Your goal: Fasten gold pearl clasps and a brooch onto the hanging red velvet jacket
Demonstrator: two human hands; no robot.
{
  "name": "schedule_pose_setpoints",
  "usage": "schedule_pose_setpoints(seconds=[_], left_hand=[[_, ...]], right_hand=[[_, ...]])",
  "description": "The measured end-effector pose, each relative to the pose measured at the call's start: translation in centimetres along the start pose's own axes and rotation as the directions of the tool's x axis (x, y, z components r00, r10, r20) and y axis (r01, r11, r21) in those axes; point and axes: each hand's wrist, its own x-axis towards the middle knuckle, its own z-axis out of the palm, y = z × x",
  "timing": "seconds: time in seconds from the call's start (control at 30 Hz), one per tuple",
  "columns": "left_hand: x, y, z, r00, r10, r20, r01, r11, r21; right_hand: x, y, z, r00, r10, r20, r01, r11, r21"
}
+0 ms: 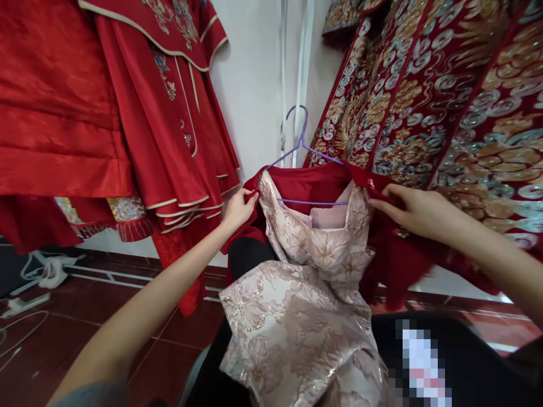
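A pale pink and gold floral dress [314, 316] lies across my lap, its straps over a purple wire hanger [302, 138]. Behind the dress, a dark red garment [311, 179] spreads out on the same hanger. My left hand [241, 209] pinches this red garment beside the left strap. On the other side, my right hand [411, 209] grips its edge near the right strap, thumb and fingers closed on the cloth. The hanger's hook stands upright in front of white poles. Most of the red garment is hidden behind the dress.
Red garments with cream piping [169, 130] hang at the left. Heavily embroidered red and gold garments [424, 102] hang at the right. A white rack pole [302, 62] rises against the wall. White cables and a power strip [25, 304] lie on the tiled floor [169, 339].
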Motion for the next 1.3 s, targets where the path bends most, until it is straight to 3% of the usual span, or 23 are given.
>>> schedule_pose_setpoints(seconds=[0.07, 0.23, 0.4, 0.5, 0.63, 0.7, 0.77, 0.8, 0.87, 0.97, 1.13, 1.3], left_hand=[[0.0, 0.8, 1.2, 0.997, -0.040, 0.060, 0.043, 0.998, -0.042], [-0.8, 4.3, 3.2, 0.979, 0.112, 0.168, -0.097, 0.991, -0.092], [-3.9, 5.2, 3.4, 0.934, 0.218, 0.282, -0.199, 0.975, -0.096], [-5.7, 4.5, 3.4, 0.913, 0.231, 0.336, -0.225, 0.973, -0.058], [-6.8, 3.9, 3.7, 0.946, 0.225, 0.234, -0.216, 0.974, -0.062], [-6.8, 3.7, 3.9, 0.961, 0.216, 0.171, -0.202, 0.975, -0.097], [-6.7, 3.7, 4.2, 0.975, 0.185, 0.124, -0.164, 0.973, -0.163], [-6.5, 3.7, 4.4, 0.980, 0.164, 0.116, -0.139, 0.969, -0.202], [-6.2, 3.8, 4.7, 0.984, 0.131, 0.119, -0.095, 0.959, -0.268], [-5.7, 4.0, 5.2, 0.987, 0.102, 0.123, -0.055, 0.940, -0.337], [-4.9, 4.3, 5.9, 0.987, 0.075, 0.142, -0.009, 0.908, -0.418], [-4.4, 4.3, 5.8, 0.984, 0.051, 0.170, 0.026, 0.907, -0.421]], right_hand=[[1.4, 0.0, 2.0, 0.995, -0.077, -0.064, 0.078, 0.997, 0.007], [3.3, -3.1, 5.5, 0.983, -0.136, -0.120, 0.164, 0.949, 0.270], [1.4, -9.6, 7.3, 0.933, -0.345, -0.102, 0.339, 0.747, 0.572], [0.2, -12.1, 8.0, 0.897, -0.426, -0.120, 0.403, 0.673, 0.620], [0.2, -12.0, 9.6, 0.933, -0.252, -0.257, 0.359, 0.671, 0.649], [0.7, -11.0, 10.3, 0.940, -0.073, -0.333, 0.316, 0.552, 0.772], [1.4, -10.0, 10.5, 0.935, 0.077, -0.348, 0.300, 0.356, 0.885], [1.6, -9.6, 10.4, 0.935, 0.104, -0.339, 0.301, 0.273, 0.914], [2.1, -9.1, 10.0, 0.950, 0.051, -0.307, 0.291, 0.199, 0.936], [2.4, -8.9, 9.4, 0.965, -0.072, -0.253, 0.262, 0.212, 0.941], [2.7, -9.3, 9.3, 0.939, -0.123, -0.321, 0.344, 0.285, 0.895], [2.9, -10.0, 8.6, 0.931, -0.180, -0.318, 0.364, 0.396, 0.843]])
